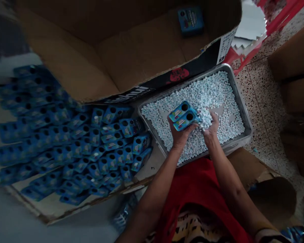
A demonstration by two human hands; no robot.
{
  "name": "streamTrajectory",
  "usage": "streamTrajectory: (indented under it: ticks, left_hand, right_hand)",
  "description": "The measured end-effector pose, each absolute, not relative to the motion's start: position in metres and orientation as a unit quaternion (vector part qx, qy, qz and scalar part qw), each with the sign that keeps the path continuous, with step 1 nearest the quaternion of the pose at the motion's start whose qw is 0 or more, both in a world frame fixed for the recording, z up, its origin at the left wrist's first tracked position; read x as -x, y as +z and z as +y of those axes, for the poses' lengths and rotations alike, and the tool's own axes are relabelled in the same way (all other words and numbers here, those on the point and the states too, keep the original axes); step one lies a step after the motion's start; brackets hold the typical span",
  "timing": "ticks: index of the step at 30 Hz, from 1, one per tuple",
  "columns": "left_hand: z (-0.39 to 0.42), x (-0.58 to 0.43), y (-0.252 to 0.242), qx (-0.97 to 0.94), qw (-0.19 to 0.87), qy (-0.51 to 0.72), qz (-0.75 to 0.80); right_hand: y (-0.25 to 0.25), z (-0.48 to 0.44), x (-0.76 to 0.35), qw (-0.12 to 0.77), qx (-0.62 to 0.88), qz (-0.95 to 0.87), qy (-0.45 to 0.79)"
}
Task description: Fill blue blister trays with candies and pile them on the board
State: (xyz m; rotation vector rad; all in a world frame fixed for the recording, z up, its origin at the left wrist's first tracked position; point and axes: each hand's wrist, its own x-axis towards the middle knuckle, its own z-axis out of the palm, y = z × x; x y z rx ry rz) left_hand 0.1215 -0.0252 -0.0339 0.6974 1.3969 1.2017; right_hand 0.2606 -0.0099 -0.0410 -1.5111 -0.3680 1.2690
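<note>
My left hand (180,134) grips two small blue boxes (183,115) with round openings, held over a grey metal tray (246,125) full of small white-blue pellets (212,91). Beside it, my right hand (209,125) is cupped and closed around a heap of those pellets, right next to the boxes. Both forearms reach forward from my lap, where a red cloth (195,189) lies.
Several empty blue boxes (73,141) lie spread over a flat cardboard sheet (53,209) at the left. A large open carton (121,50) stands behind, with one blue box (190,20) inside. Brown cartons (294,67) and a speckled floor (263,101) are at the right.
</note>
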Motion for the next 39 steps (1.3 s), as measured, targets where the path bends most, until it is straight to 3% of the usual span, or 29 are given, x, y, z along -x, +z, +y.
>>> streamTrajectory:
  ticks: [4, 11, 20, 32, 39]
  left_hand:
    - [-0.024, -0.073, -0.046, -0.423, 0.452, 0.477, 0.624]
    - [-0.028, -0.060, -0.076, -0.475, 0.453, 0.464, 0.595]
    - [-0.034, -0.060, -0.099, -0.507, 0.441, 0.458, 0.581]
    - [-0.021, -0.040, -0.073, -0.610, 0.409, 0.384, 0.560]
    - [-0.015, -0.035, -0.058, -0.577, 0.461, 0.369, 0.563]
  right_hand:
    - [-0.002, 0.000, -0.256, 0.563, 0.576, -0.005, 0.593]
    - [0.056, 0.016, -0.219, 0.555, 0.547, -0.142, 0.611]
    - [0.035, 0.034, -0.202, 0.476, 0.563, -0.432, 0.519]
    - [0.036, 0.037, -0.179, 0.499, 0.536, -0.455, 0.507]
    - [0.050, 0.001, -0.202, 0.433, 0.519, -0.494, 0.547]
